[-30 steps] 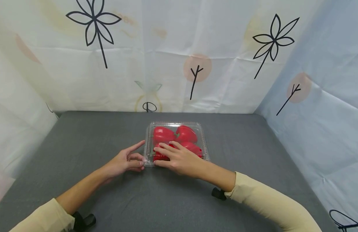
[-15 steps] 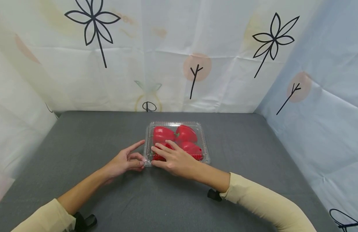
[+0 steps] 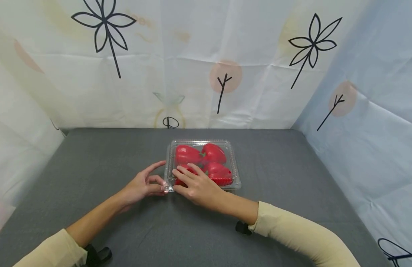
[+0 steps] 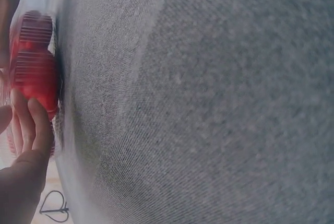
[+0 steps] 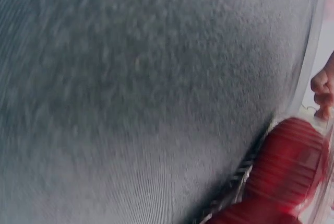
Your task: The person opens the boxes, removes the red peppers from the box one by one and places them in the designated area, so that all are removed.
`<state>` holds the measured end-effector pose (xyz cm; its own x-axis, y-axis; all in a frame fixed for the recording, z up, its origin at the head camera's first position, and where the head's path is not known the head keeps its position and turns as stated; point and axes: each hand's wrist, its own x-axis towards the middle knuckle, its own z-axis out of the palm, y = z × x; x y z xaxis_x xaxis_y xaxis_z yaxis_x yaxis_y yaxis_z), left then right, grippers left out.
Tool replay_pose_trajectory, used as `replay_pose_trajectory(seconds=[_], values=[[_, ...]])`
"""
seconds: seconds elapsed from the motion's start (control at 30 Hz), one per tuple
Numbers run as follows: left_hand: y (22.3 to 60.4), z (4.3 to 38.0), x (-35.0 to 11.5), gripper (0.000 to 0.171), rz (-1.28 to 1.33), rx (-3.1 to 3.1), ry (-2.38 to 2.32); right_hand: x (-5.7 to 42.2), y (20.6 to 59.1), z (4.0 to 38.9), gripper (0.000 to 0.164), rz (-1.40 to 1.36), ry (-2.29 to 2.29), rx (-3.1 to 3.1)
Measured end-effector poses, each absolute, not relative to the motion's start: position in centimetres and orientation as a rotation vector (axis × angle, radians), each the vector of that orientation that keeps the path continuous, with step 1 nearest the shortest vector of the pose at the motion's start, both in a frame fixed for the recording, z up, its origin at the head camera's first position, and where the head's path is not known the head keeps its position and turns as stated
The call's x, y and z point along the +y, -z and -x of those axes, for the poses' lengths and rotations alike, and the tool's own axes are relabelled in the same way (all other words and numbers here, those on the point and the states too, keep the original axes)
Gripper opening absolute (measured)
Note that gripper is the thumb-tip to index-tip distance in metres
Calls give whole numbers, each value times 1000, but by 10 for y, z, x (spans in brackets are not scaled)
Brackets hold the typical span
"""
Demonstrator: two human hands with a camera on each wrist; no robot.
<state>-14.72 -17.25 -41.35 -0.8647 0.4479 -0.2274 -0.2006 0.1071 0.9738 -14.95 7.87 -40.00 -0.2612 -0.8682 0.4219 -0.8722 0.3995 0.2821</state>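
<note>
Clear box (image 3: 233, 165): seen just below the centre of the head view, laid flat on the worktop (image 3: 276, 163) and reached from two sides by the hands.
Red peppers (image 3: 215, 153): held inside, under the lid (image 3: 227, 149); four are made out, the lower left one partly covered by the right hand.
Left hand (image 3: 143, 187): fingers spread at the box's left edge, one stretched toward it, others brought to the lower left corner; whether that corner is pinched cannot be told.
Right hand (image 3: 196, 185): laid with fingers spread over the lower left part of the lid, nothing gripped.
Dented lid: could be caused by hard pressing with the right hand, as thin plastic is suggested.
Sliding box: could be pushed toward the right of the frame if the left hand's pressure is not countered.
Spilled peppers: could be rolled out if the box is tipped with its lid unfastened; fastening cannot be judged here.
</note>
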Motion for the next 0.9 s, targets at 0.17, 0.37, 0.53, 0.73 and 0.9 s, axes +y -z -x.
replay_pose_trajectory(seconds=[0.17, 0.37, 0.53, 0.73, 0.9], values=[[417, 146, -172, 81, -242, 1890, -1843, 74, 405, 146, 25, -1418, -3, -2100], [419, 144, -172, 82, -257, 1876, -1868, 70, 409, 144, 20, -1353, 72, -2045], [418, 145, -171, 82, -251, 1884, -1861, 68, 410, 141, 18, -1326, 82, -2091], [416, 146, -169, 81, -262, 1882, -1854, 66, 411, 137, 19, -1295, 114, -2127], [417, 147, -169, 81, -276, 1864, -1849, 66, 413, 137, 18, -1280, 128, -2108]])
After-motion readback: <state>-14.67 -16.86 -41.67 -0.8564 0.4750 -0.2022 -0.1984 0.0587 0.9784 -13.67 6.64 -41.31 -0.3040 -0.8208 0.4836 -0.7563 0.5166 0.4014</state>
